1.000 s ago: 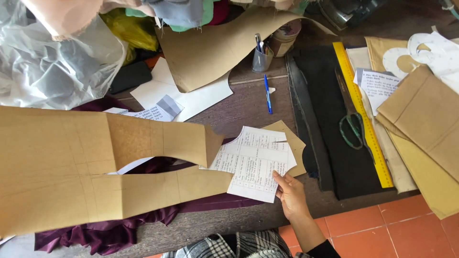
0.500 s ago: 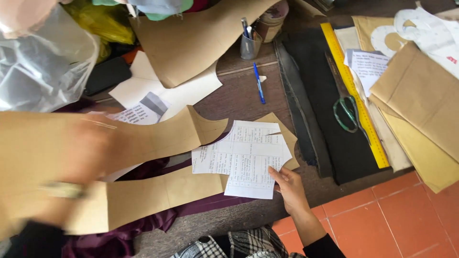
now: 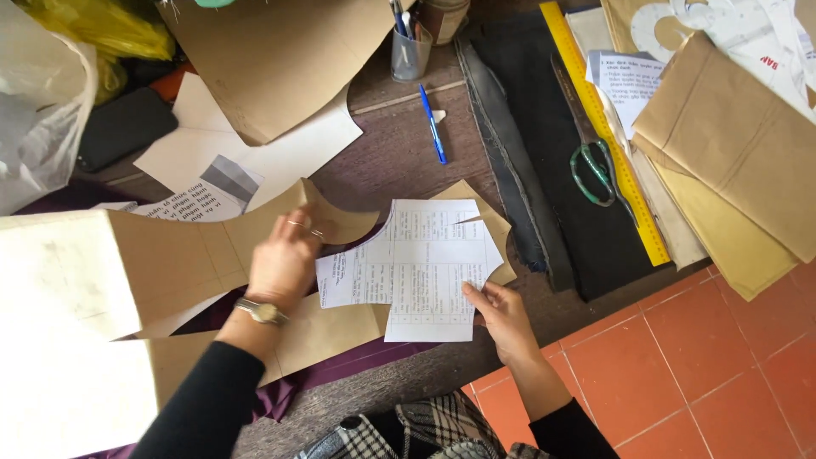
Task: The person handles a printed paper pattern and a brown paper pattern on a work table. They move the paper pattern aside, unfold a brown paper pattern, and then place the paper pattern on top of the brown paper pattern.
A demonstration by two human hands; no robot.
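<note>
- The white printed sheet of paper with ruled tables (image 3: 425, 263) lies flat near the front edge of the dark wooden counter (image 3: 387, 153), overlapping a second white sheet to its left and a small tan card piece (image 3: 484, 217) behind it.
- The right hand (image 3: 501, 319) grips the lower right corner of that sheet; its grip is closed on the paper, thumb on top and fingers below.
- The left hand (image 3: 285, 259), with a wristwatch and rings, rests palm down on the large tan paper pattern piece (image 3: 170, 263), fingers spread and pressing it flat; its grip is open, closed on nothing.
- The pattern piece stretches from the left edge toward the sheet, its curved tip just beside the sheet's upper left corner, and it lies over dark purple fabric (image 3: 340, 365).
- Behind the hands lie white blank sheets (image 3: 280, 157) and another big tan pattern piece (image 3: 280, 59).
- A blue pen (image 3: 432, 123) lies on the bare counter, near a clear cup of pens (image 3: 410, 51).
- To the right is a strip of black cloth (image 3: 552, 170), with green-handled scissors (image 3: 591, 161) on it and a long yellow ruler (image 3: 608, 140) along its right side.
- Further right lies a stack of tan paper pieces (image 3: 731, 161).
- A clear plastic bag (image 3: 42, 110) sits at the far left.
</note>
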